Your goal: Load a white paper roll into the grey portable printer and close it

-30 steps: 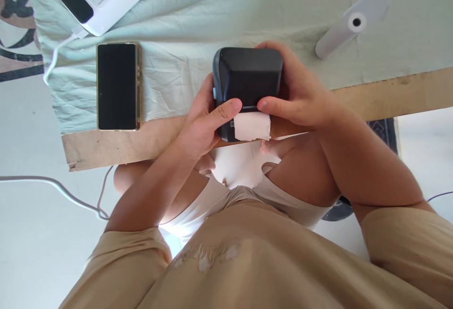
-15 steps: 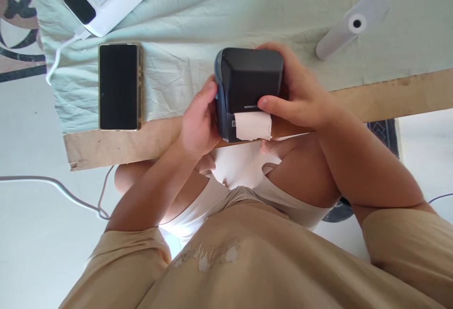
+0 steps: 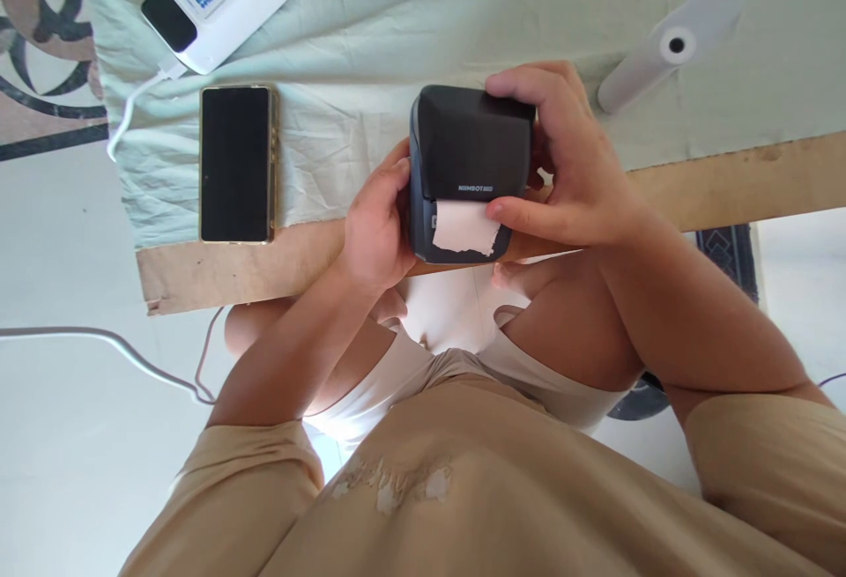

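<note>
Both hands clamp the label printer (image 3: 471,154): left hand (image 3: 374,229) steadying its side, right hand (image 3: 568,163) thumb on the paper strip (image 3: 464,229). Best kept square at the counter (image 3: 231,273) edge.

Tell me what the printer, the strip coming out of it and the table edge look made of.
Printer: matte dark plastic, by its smooth moulded rounded corners and even dull sheen. Strip: thin white paper, probably label stock, with a ragged torn end. Table edge: bare light wood or board, unfinished-looking, with grain-like marks and stains.
</note>
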The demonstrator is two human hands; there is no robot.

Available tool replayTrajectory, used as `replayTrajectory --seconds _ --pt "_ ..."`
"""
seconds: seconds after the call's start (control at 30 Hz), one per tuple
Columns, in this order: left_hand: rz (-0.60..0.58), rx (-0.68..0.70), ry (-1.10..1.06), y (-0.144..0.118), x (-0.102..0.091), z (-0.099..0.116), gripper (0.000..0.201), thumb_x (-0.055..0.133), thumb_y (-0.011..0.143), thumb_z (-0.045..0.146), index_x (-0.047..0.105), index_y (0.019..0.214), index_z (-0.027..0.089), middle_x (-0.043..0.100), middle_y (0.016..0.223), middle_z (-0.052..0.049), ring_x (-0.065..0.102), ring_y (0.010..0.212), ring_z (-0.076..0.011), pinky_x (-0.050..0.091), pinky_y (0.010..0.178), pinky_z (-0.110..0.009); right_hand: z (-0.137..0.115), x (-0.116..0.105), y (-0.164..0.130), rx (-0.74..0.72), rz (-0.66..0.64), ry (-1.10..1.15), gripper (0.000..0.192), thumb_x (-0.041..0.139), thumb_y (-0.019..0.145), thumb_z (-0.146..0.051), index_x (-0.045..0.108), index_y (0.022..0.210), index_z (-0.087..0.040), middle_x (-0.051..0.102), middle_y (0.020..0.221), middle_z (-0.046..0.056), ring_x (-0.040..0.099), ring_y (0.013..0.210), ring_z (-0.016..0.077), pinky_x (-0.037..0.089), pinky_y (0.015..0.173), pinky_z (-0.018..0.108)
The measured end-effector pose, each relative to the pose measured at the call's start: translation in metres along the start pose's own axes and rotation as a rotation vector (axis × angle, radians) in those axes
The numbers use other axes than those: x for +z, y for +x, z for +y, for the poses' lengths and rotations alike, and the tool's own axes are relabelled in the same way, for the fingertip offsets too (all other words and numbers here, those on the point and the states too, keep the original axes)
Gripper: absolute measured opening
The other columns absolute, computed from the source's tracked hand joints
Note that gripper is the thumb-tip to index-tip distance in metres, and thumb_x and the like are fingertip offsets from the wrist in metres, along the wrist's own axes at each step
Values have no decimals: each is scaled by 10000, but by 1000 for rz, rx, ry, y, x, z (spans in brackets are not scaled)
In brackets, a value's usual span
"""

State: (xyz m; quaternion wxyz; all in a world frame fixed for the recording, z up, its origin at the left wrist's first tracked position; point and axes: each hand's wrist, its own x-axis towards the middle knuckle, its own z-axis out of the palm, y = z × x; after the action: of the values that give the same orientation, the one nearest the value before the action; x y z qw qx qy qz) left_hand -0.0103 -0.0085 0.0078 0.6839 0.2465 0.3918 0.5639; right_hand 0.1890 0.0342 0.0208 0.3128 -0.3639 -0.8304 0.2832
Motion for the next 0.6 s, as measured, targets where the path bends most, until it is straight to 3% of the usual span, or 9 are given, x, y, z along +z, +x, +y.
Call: replayTrajectory --seconds 0.17,0.27,0.37,0.5,0.57,0.6 --pt "-45 -31 -80 0 5 3 224 551 966 304 680 801 224 681 731 12 735 906 -197 613 885 -297 1 0 1 13 27 -43 727 692 829 -675 490 1428 -318 552 1381 97 619 948 198 586 671 330" --pt "-69 -59 -87 -2 8 4 273 527 972 414 692 906 207 721 804 -20 744 1099 -274 608 962 -382 0 1 1 -56 201 -62 650 674 817 -732 564 1284 -293 583 1154 62 548 771 147 474 545 295" --pt "-99 -82 -42 -3 7 3 216 593 959 380 699 983 194 738 870 -27 721 1205 -280 586 1032 -396 -10 1 0 24 421 -97 471 601 903 -715 592 1139 -308 554 1000 16 469 633 112 467 567 316" --pt "-131 -40 52 -3 0 1 153 692 922 358 722 982 221 715 825 -7 692 1268 -270 573 1063 -368 -28 -1 2 226 665 -154 285 560 996 -559 588 1026 -277 548 1125 27 571 686 122 538 649 343" --pt "-149 -39 83 -2 -2 0 198 704 921 409 722 1018 237 749 887 -25 660 1321 -291 582 1051 -383 -31 -1 3 201 705 -111 209 594 986 -467 571 929 -267 570 1032 27 630 765 159 550 651 342" --pt "-153 -40 95 -2 -3 0 228 704 923 432 717 1045 240 766 936 -35 645 1346 -300 586 1048 -393 -31 -1 4 176 661 -111 173 598 984 -420 568 902 -270 592 981 22 641 774 169 555 653 346"
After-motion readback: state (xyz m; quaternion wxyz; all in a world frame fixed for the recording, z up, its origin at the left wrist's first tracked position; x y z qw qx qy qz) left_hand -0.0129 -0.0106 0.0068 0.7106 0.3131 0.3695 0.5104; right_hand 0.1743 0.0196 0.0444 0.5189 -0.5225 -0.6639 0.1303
